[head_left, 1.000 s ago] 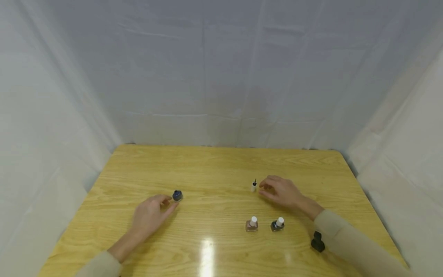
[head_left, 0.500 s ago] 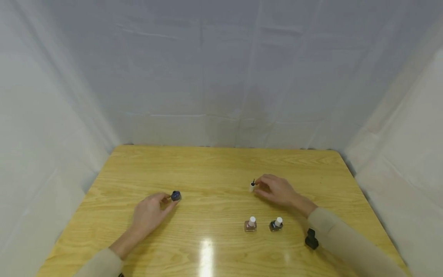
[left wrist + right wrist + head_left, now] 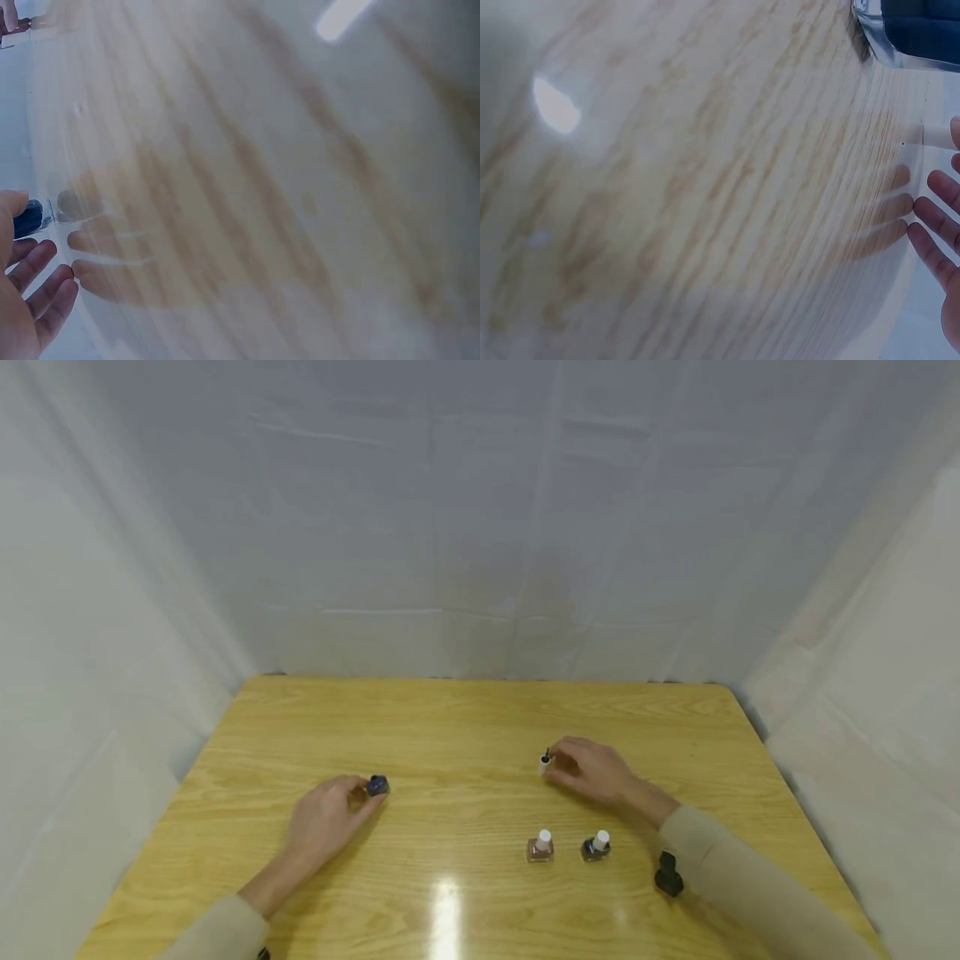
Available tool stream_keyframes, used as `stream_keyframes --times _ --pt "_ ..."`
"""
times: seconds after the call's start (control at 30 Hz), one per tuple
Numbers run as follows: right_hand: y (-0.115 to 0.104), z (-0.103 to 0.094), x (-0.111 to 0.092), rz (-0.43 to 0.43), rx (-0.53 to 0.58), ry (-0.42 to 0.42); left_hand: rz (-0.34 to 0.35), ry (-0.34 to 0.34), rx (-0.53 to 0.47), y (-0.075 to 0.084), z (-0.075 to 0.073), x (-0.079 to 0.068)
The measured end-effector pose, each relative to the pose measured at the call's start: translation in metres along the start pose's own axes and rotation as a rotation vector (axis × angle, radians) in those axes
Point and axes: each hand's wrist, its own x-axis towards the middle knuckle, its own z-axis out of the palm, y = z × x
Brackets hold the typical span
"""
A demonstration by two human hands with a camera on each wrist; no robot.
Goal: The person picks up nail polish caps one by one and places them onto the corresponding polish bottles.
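Observation:
On the left of the table, my left hand (image 3: 324,821) holds an uncapped nail polish bottle (image 3: 378,786), dark blue, between thumb and forefinger. The left wrist view shows the thumb against the blue bottle (image 3: 28,219), with the other fingers spread near the tabletop. Farther right, the thumb and forefinger of my right hand (image 3: 596,770) pinch the white nail polish cap (image 3: 543,766), which stands with its dark brush pointing up. In the right wrist view the cap is out of sight, and some fingertips (image 3: 919,232) rest on the table.
Two capped nail polish bottles stand nearer the front, one brownish pink (image 3: 540,850) and one dark (image 3: 596,849). A dark bottle (image 3: 922,34) looms at the right wrist view's top corner. The wooden table (image 3: 450,718) has pale sheeting (image 3: 480,527) behind it.
My right hand has moved left to the white cap, and its fingers have closed on it. My left thumb and forefinger have closed in around the blue bottle.

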Motion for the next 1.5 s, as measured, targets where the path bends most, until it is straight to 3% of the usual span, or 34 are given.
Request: stream_keyframes --times 0.87,1.23,1.5 --pt "-0.002 0.002 0.006 0.006 0.028 -0.037 0.023 -0.005 0.001 0.000 0.006 -0.001" --pt "0.003 -0.001 -0.003 0.001 0.041 -0.007 0.033 -0.018 -0.024 0.007 0.006 0.002" --pt "0.005 -0.007 -0.009 0.048 0.060 -0.019 0.042 -0.021 -0.034 0.009 0.007 0.003"
